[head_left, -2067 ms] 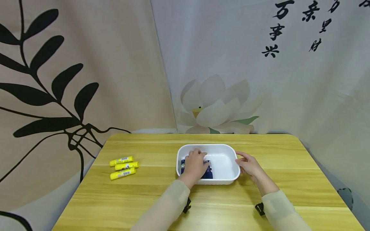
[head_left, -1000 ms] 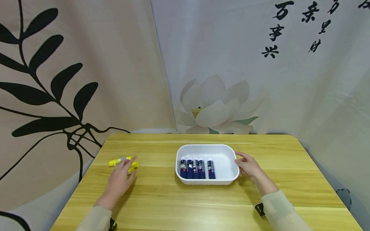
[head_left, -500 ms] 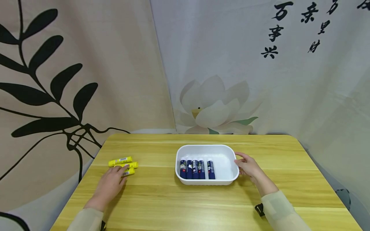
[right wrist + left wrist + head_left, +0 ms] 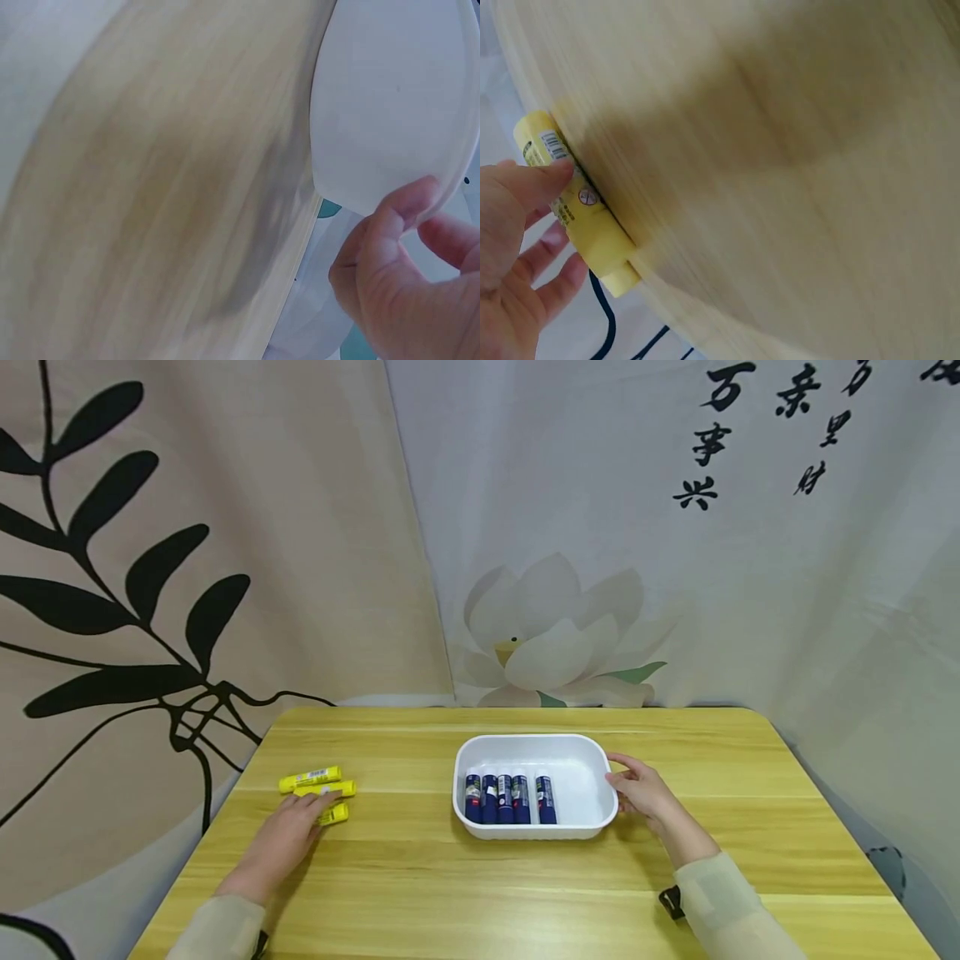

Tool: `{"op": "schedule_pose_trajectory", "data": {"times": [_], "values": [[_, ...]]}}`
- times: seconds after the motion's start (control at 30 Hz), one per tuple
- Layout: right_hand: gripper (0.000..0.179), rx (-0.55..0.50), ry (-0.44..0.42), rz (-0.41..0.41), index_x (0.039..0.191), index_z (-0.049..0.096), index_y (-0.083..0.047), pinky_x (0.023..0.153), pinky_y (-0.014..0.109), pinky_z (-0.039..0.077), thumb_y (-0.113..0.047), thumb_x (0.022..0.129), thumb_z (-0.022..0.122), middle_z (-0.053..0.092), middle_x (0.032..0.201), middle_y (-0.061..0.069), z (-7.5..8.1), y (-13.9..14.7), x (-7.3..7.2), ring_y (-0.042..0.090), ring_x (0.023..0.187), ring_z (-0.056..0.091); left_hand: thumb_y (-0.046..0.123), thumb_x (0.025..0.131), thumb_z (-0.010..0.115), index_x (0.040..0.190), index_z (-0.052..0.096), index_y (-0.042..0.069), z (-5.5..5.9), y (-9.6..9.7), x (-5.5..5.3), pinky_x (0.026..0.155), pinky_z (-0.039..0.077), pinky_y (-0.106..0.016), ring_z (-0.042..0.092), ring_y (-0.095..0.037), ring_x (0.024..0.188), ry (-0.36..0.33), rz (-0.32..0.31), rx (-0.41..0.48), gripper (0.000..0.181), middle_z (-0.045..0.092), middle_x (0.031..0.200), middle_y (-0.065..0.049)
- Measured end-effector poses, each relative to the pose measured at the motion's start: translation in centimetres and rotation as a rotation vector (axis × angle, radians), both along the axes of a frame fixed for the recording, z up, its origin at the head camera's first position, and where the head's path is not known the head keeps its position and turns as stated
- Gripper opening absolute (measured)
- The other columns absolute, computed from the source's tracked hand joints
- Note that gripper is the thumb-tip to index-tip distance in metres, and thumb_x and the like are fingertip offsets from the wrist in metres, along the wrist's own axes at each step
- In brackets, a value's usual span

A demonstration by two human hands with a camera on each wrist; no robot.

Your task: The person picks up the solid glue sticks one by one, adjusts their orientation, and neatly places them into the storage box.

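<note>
Three yellow glue sticks lie side by side at the table's left: the far one [image 4: 309,779], the middle one [image 4: 341,788] and the nearest one [image 4: 334,814]. My left hand [image 4: 281,839] covers part of the nearest two. In the left wrist view, the thumb lies on a yellow glue stick [image 4: 585,199] with fingers on its other side, pinching it. My right hand [image 4: 647,787] grips the right rim of a white tray [image 4: 579,777], its thumb and finger [image 4: 405,206] on the edge. Several dark blue sticks [image 4: 505,800] stand or lean inside the tray's left and middle.
The wooden table [image 4: 420,893] carries the tray near its middle. Behind its far edge hangs a printed curtain [image 4: 337,527] with leaves, a lotus and characters. Each wrist wears a black strap, the right one's device [image 4: 671,903] showing below the sleeve.
My left hand has left the blue sticks in the tray and moved left to the yellow glue sticks, lowering around the nearest one. My right hand has stayed on the tray rim.
</note>
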State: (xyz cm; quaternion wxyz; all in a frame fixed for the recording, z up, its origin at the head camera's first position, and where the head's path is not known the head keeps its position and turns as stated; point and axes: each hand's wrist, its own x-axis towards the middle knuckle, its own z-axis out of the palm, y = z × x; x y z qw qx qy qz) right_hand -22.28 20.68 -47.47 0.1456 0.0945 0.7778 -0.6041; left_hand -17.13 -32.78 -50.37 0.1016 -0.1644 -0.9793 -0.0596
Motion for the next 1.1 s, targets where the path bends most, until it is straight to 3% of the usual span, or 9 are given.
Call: {"op": "schedule_pose_trajectory", "data": {"times": [0.27, 0.43, 0.6, 0.87, 1.1], "values": [[0.046, 0.008, 0.003, -0.005, 0.143, 0.038, -0.009, 0.064, 0.031, 0.05, -0.013, 0.098, 0.049, 0.049, 0.107, 0.015, 0.1, -0.1, 0.0, 0.019, 0.076, 0.055, 0.002, 0.083, 0.069, 0.142, 0.042, 0.02, 0.3, 0.4, -0.2, 0.087, 0.049, -0.051, 0.058, -0.036, 0.106, -0.011, -0.013, 0.052, 0.067, 0.06, 0.12, -0.016], [0.046, 0.001, 0.002, -0.008, 0.143, 0.039, -0.009, 0.064, 0.031, 0.051, -0.013, 0.098, 0.05, 0.05, 0.105, 0.015, -0.1, 0.0, -0.1, 0.019, 0.076, 0.056, 0.005, 0.085, 0.068, 0.145, 0.037, 0.029, 0.8, 1.8, -0.3, 0.079, 0.054, -0.046, 0.061, -0.033, 0.1, 0.054, -0.047, 0.085, 0.072, 0.06, 0.114, -0.014], [0.046, -0.002, 0.001, -0.014, 0.142, 0.039, -0.01, 0.063, 0.031, 0.051, -0.014, 0.098, 0.051, 0.05, 0.105, 0.014, -0.3, 0.0, -0.2, 0.018, 0.075, 0.056, 0.006, 0.087, 0.067, 0.143, 0.041, 0.029, 1.5, 3.7, -0.6, 0.071, 0.056, -0.038, 0.062, -0.027, 0.094, 0.086, -0.062, 0.15, 0.066, 0.059, 0.111, -0.011], [0.046, 0.003, 0.0, -0.015, 0.142, 0.039, -0.009, 0.062, 0.03, 0.05, -0.014, 0.098, 0.05, 0.05, 0.104, 0.014, -0.4, 0.1, -0.2, 0.016, 0.072, 0.054, 0.01, 0.09, 0.063, 0.141, 0.043, 0.026, 2.4, 7.0, -1.5, 0.079, 0.054, -0.04, 0.06, -0.024, 0.098, -0.015, -0.009, 0.368, 0.057, 0.056, 0.12, -0.01], [0.046, 0.003, 0.002, -0.016, 0.142, 0.04, -0.01, 0.062, 0.029, 0.05, -0.014, 0.098, 0.051, 0.05, 0.102, 0.012, -0.4, 0.0, -0.2, 0.017, 0.074, 0.055, 0.01, 0.09, 0.064, 0.138, 0.045, 0.02, 2.9, 9.7, -2.7, 0.076, 0.054, -0.032, 0.056, -0.019, 0.093, -0.086, 0.052, 0.584, 0.053, 0.058, 0.109, -0.007]]}}
